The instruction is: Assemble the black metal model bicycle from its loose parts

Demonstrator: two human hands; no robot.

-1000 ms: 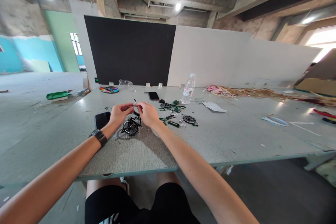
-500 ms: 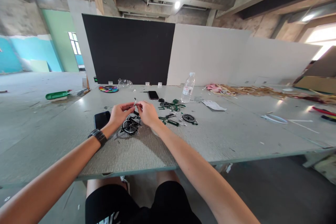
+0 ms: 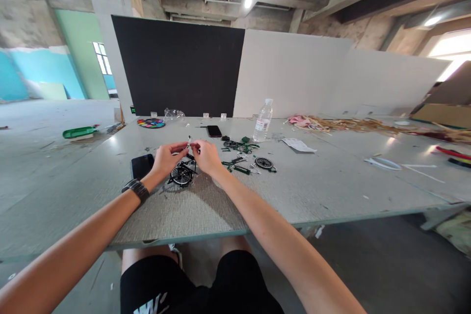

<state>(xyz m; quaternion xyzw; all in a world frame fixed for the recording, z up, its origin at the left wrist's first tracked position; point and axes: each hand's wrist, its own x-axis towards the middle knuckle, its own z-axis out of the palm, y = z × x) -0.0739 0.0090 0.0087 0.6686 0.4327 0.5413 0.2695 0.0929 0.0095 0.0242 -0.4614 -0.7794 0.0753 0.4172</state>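
Observation:
A black model bicycle (image 3: 181,175), with one spoked wheel plainly showing, stands on the table under my hands. My left hand (image 3: 168,158) pinches its upper part from the left, a watch on that wrist. From the right, my right hand (image 3: 205,156) has thumb and fingers closed at the same spot. A small pale piece (image 3: 189,141) shows between the fingertips; its exact kind is too small to tell. The fingers hide much of the model's top. Right of my hands lie green and black model bicycle parts (image 3: 242,170) and a loose spoked wheel (image 3: 264,163).
A dark phone (image 3: 142,166) lies beside my left wrist, another phone (image 3: 214,131) farther back. Behind the parts stands a plastic water bottle (image 3: 262,121), with a paper sheet (image 3: 299,145) to its right. A paint palette (image 3: 151,123) sits near the black panel (image 3: 180,66).
Both hands stay closed together at the top of the model bicycle, with only slight finger movement. The whole view has shifted a little.

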